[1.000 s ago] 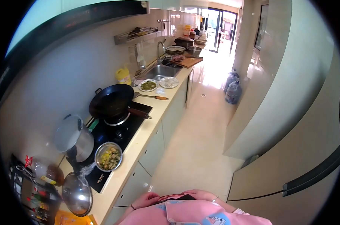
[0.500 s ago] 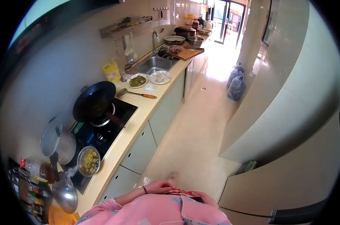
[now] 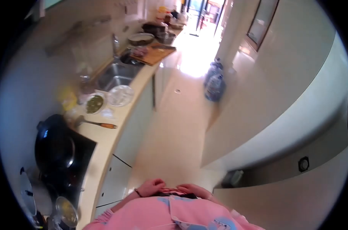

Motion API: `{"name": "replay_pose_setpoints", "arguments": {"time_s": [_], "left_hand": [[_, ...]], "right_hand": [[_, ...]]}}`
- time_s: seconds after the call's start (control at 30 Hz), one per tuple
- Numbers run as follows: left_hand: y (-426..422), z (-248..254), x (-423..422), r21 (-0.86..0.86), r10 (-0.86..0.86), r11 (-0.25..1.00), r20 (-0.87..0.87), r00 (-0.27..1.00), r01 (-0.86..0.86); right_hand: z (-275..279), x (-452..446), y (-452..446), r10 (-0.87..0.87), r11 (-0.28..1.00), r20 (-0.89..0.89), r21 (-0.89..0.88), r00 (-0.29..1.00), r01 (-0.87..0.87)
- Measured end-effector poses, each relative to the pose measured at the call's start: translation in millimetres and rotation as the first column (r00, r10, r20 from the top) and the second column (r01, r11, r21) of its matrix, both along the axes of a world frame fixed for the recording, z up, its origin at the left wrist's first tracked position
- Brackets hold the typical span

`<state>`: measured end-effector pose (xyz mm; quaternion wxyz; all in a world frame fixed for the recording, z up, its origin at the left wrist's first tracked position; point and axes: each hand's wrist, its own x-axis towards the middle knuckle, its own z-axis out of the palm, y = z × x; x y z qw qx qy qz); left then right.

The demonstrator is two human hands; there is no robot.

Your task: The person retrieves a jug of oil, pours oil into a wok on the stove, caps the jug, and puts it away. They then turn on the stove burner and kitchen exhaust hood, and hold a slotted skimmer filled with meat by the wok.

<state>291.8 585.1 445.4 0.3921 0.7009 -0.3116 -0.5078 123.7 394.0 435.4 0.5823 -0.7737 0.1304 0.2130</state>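
At the front of my waist, my left hand [image 3: 153, 187] has its fingers curled at one end of a reddish strip of cloth [image 3: 173, 189]. A dark bracelet circles that wrist. My right hand [image 3: 192, 189] is at the strip's other end, fingers bent in and partly hidden. Below the strip, a dark band crosses the pink patterned top [image 3: 149, 212]. Neither hand touches the counter.
Along the left counter are a wok [image 3: 53, 142] on a black cooktop [image 3: 84, 147], a ladle [image 3: 105, 125], a plate of green food [image 3: 94, 104], a white plate [image 3: 121, 96], a sink [image 3: 118, 76] and a cutting board [image 3: 153, 56]. Water jugs [image 3: 215, 87] stand by the right wall.
The view has turned right, so the counter and its things sit further left. My right hand, mostly hidden before, now shows on the strip of cloth.
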Motion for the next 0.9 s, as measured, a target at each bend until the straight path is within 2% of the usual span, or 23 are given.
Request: {"name": "replay_pose_setpoints", "arguments": {"time_s": [0.07, 0.1, 0.13, 0.17, 0.2, 0.23, 0.33, 0.47, 0.6, 0.67, 0.73, 0.8, 0.83, 0.87, 0.9], "left_hand": [[-47, 36, 13, -0.004, 0.009, 1.0, -0.056, 0.998, -0.01], [-72, 59, 20, -0.056, -0.148, 0.988, -0.024, 0.989, 0.146], [-88, 72, 23, -0.093, -0.293, 0.951, 0.017, 0.956, 0.293], [-102, 76, 24, -0.069, -0.292, 0.954, 0.011, 0.956, 0.292], [-122, 81, 26, -0.133, -0.395, 0.91, 0.008, 0.919, 0.392], [-142, 85, 30, -0.201, -0.491, 0.852, 0.016, 0.871, 0.484], [-192, 76, 43, -0.248, -0.576, 0.799, -0.048, 0.816, 0.548], [-259, 74, 72, -0.284, -0.508, 0.841, -0.125, 0.852, 0.46], [-329, 72, 110, -0.276, -0.429, 0.886, -0.179, 0.886, 0.373], [-357, 84, 130, -0.205, -0.274, 0.952, -0.229, 0.934, 0.229], [-379, 75, 151, -0.188, -0.212, 0.965, -0.162, 0.964, 0.18], [-396, 70, 173, -0.169, -0.154, 0.976, -0.098, 0.983, 0.136], [-401, 70, 188, -0.18, -0.055, 0.983, -0.07, 0.996, 0.042], [-405, 69, 202, -0.194, 0.044, 0.98, -0.044, 0.998, -0.052], [-408, 63, 217, -0.191, 0.063, 0.979, -0.046, 0.997, -0.07]], "right_hand": [[32, 34, -15, -0.02, 0.996, 0.032, 0.084, 0.999, 0.017], [21, 41, -20, -0.028, 0.995, 0.009, 0.095, 1.0, 0.027], [3, 51, -24, -0.079, 0.971, 0.089, 0.231, 0.993, 0.057], [-10, 62, -29, -0.142, 0.928, 0.176, 0.366, 0.974, 0.07], [-17, 69, -37, -0.18, 0.895, 0.197, 0.439, 0.964, 0.078], [-22, 72, -46, -0.2, 0.884, 0.183, 0.458, 0.963, 0.096], [-31, 90, -92, -0.225, 0.87, 0.145, 0.475, 0.963, 0.131], [-35, 117, -179, -0.176, 0.896, 0.097, 0.428, 0.98, 0.118], [-32, 156, -277, -0.06, 0.935, 0.067, 0.352, 0.996, 0.033], [-38, 181, -314, 0.021, 0.945, 0.069, 0.325, 0.997, -0.042], [-55, 206, -341, 0.085, 0.943, 0.069, 0.317, 0.994, -0.102], [-78, 234, -363, 0.075, 0.977, 0.112, 0.19, 0.991, -0.096], [-58, 247, -368, 0.093, 0.974, 0.112, 0.195, 0.989, -0.114], [-20, 260, -370, 0.184, 0.974, 0.068, 0.12, 0.981, -0.191], [0, 274, -373, 0.269, 0.962, 0.017, 0.047, 0.963, -0.269]]}}
